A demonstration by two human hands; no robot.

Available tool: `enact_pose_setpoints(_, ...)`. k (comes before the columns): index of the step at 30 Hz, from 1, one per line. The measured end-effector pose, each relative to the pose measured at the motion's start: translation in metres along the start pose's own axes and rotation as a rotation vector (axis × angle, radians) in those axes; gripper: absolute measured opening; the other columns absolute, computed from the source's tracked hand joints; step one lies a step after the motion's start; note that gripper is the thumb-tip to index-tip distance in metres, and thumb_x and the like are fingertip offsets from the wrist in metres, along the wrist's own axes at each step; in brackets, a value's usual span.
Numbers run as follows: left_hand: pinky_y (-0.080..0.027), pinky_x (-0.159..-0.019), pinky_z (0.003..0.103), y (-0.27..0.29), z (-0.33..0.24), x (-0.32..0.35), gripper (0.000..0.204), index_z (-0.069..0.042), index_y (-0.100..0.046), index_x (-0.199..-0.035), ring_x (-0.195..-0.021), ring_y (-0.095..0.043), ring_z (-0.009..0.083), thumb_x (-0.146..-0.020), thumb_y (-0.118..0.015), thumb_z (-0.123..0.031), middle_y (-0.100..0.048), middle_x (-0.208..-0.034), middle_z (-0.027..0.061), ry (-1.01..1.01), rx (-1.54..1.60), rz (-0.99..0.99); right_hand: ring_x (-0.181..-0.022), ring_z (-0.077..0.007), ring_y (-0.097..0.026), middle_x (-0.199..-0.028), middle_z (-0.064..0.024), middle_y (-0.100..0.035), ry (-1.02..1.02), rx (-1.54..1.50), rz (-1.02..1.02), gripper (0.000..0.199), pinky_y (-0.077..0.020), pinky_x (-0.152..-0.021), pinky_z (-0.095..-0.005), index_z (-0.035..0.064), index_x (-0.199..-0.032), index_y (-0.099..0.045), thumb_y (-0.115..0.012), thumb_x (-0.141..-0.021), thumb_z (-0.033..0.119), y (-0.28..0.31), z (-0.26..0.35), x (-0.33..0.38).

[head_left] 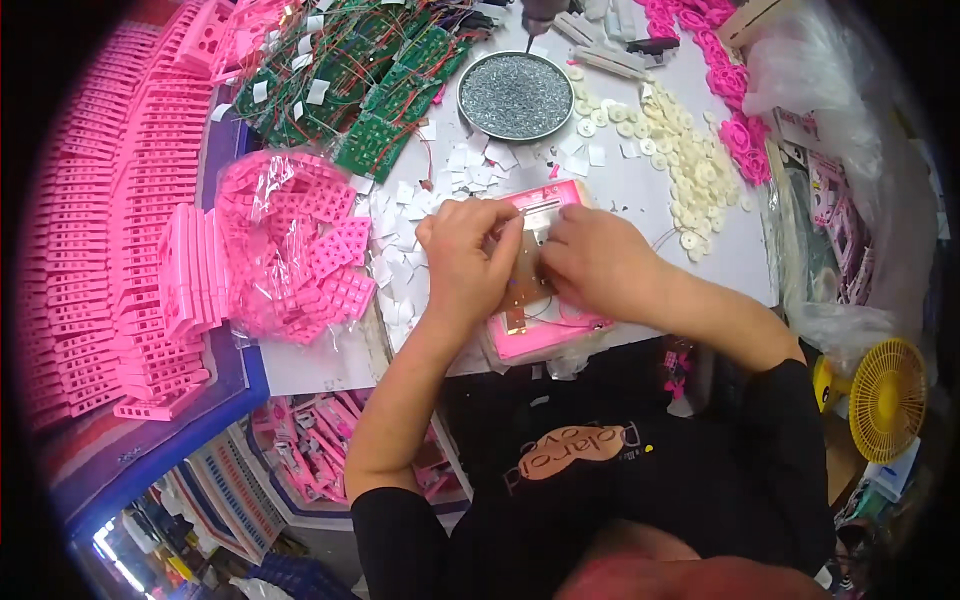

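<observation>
A pink plastic housing [518,345] lies in front of me at the table's near edge, on a pale pad. Inside it sits a brownish circuit board [527,280], with a thin wire along its lower side. My left hand [468,252] rests over the board's left side, thumb and fingers curled together near its upper part. From the right, my right hand [605,258] bends its fingers down onto the board's right edge. Whatever the fingertips of either hand grip is too small or hidden to make out.
A round tin of small screws [516,96] stands beyond the housing, under a screwdriver tip [530,40]. Green circuit boards [385,125], white paper squares [400,215], a bag of pink keypads [285,245], cream discs [690,170] and stacked pink parts [120,220] surround it. A yellow fan [887,400] stands right.
</observation>
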State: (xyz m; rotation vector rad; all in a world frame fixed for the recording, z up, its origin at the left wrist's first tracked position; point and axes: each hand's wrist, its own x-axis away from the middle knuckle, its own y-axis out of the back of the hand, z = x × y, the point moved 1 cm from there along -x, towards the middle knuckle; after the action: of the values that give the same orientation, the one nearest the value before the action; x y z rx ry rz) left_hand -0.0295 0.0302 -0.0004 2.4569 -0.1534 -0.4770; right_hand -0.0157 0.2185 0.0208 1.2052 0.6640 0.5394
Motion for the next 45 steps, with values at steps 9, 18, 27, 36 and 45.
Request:
enact_pose_setpoints(9, -0.037, -0.09, 0.05, 0.003, -0.024, -0.028, 0.014, -0.012, -0.07, -0.086, -0.098, -0.055, 0.0255, -0.077, -0.067, -0.022, -0.059, -0.093, 0.0058, -0.397, -0.55, 0.411, -0.083, -0.0274, -0.057, -0.088, -0.0078, -0.057, -0.129, -0.193, -0.208, 0.018, -0.0507, -0.067, -0.0378, 0.0069, -0.085, -0.061, -0.074, -0.074, 0.011, 0.001, 0.008, 0.026)
enact_pose_setpoints(18, -0.04, -0.096, 0.042, -0.006, -0.046, -0.048, 0.017, -0.01, -0.073, -0.089, -0.103, -0.057, 0.0252, -0.081, -0.064, -0.022, -0.061, -0.098, 0.0083, -0.533, -0.73, 0.797, -0.084, -0.0264, -0.058, -0.092, -0.0065, -0.059, -0.097, -0.203, -0.235, 0.016, -0.0513, -0.068, -0.0373, 0.0062, -0.083, -0.059, -0.071, -0.072, 0.009, -0.001, 0.003, 0.026)
enact_pose_setpoints(27, -0.054, -0.076, 0.048, -0.017, -0.044, -0.064, 0.013, -0.007, -0.072, -0.089, -0.087, -0.068, 0.035, -0.08, -0.065, -0.011, -0.068, -0.091, 0.0154, -0.176, -0.567, 0.984, -0.084, -0.0272, -0.058, -0.089, -0.0071, -0.058, -0.15, -0.204, -0.302, 0.014, -0.0517, -0.068, -0.0375, 0.0062, -0.082, -0.06, -0.07, -0.074, 0.008, 0.004, -0.002, 0.028)
enact_pose_setpoints(36, -0.053, -0.061, 0.035, -0.002, -0.024, -0.084, 0.012, -0.003, -0.071, -0.078, -0.066, -0.068, 0.022, -0.076, -0.076, -0.014, -0.07, -0.07, 0.0107, 0.245, -0.292, 0.915, -0.084, -0.0288, -0.059, -0.088, -0.0087, -0.057, -0.215, -0.219, -0.188, 0.011, -0.0521, -0.068, -0.0391, 0.0062, -0.087, -0.06, -0.068, -0.079, 0.008, 0.003, 0.003, 0.024)
enact_pose_setpoints(45, -0.053, -0.06, 0.035, -0.002, -0.016, -0.078, 0.014, -0.002, -0.071, -0.078, -0.062, -0.067, 0.0223, -0.074, -0.076, -0.015, -0.07, -0.07, 0.0117, 0.272, -0.245, 0.824, -0.098, -0.0313, -0.054, -0.101, -0.0071, -0.061, -0.158, -0.326, -0.344, 0.015, -0.05, -0.083, -0.041, 0.0067, -0.088, -0.064, -0.072, -0.075, 0.009, -0.008, -0.017, 0.006)
